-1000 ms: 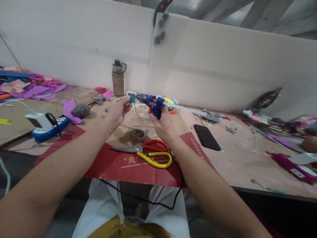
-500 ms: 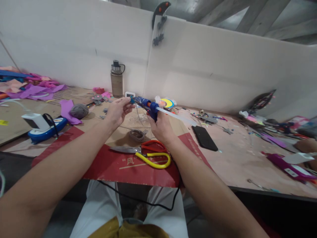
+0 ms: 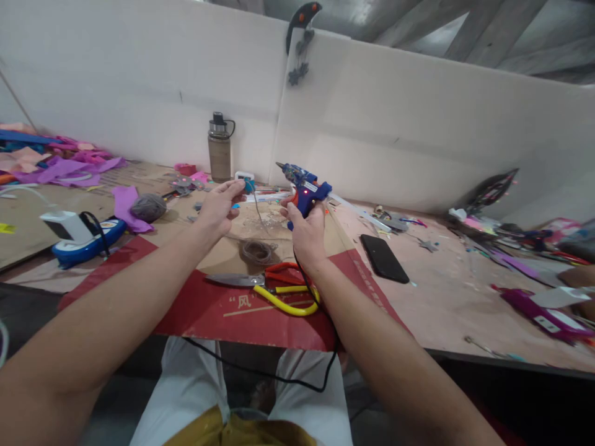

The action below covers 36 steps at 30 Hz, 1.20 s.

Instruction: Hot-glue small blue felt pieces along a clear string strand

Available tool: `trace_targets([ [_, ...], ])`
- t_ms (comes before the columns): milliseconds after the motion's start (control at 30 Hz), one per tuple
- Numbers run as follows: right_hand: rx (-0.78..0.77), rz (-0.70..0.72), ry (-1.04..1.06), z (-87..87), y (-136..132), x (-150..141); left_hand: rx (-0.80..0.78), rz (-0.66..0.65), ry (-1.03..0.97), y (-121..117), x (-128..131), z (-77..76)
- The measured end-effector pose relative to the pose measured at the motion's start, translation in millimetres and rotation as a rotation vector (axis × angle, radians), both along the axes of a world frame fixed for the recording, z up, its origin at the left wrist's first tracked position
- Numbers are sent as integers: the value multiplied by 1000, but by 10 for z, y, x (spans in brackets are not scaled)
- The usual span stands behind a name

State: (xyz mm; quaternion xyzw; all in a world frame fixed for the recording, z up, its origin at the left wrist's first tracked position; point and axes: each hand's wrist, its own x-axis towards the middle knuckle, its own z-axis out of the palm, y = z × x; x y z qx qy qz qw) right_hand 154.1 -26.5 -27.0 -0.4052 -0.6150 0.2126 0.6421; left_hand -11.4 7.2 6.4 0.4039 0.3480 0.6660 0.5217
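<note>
My right hand [image 3: 303, 232] is wrapped round the grip of a blue hot glue gun [image 3: 304, 184], its nozzle pointing up and to the left and a clear glue stick sticking out behind. My left hand [image 3: 218, 207] pinches a small teal piece [image 3: 249, 184] at its fingertips, with a thin wire hanging below it. The gun's nozzle is a short way to the right of that piece, not touching it. The gun's black cord [image 3: 260, 371] runs down past the table edge over my lap.
Red and yellow handled scissors [image 3: 274, 286] and a coil of wire [image 3: 256, 251] lie on red cardboard [image 3: 195, 310] in front. A black phone [image 3: 383, 257] is at the right, a bottle [image 3: 219, 147] by the white wall, purple scraps [image 3: 69, 167] at left, another person's hand [image 3: 576, 275] far right.
The glue gun has lifted and swung away to the right from the teal piece, its nozzle now tilted up. My left hand has stayed in place with the piece.
</note>
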Motion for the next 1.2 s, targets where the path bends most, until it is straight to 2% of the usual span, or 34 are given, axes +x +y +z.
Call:
trace_targets([
  [100,-131,33,274,-36,89,-101,5,-56,19,-79,68,16],
  [200,-255,151,374,-76,120,-217,47,-101,34,-148,127,23],
  [333,-388,177,390,-127,105,-326,89,-153,-5,-184,159,28],
  [467,-411,134,274,-176,99,-351,63,-168,-69,-184,163,51],
  [600,-357,65,100,-213,131,-315,58,-146,-106,-184,157,81],
  [733,-168,-83,34,-147,91,-197,105,-82,-105,-168,130,90],
  [833,-31,-66,23,-49,-34,-108,97,10,-68,-136,106,79],
  [933,33,-37,-51,9,-154,-82,97,82,-45,-104,93,65],
  [1067,81,-71,-180,-3,-202,-116,123,152,-32,-101,94,71],
  [1200,135,-97,-262,-28,-185,-126,145,156,-26,-119,99,77],
])
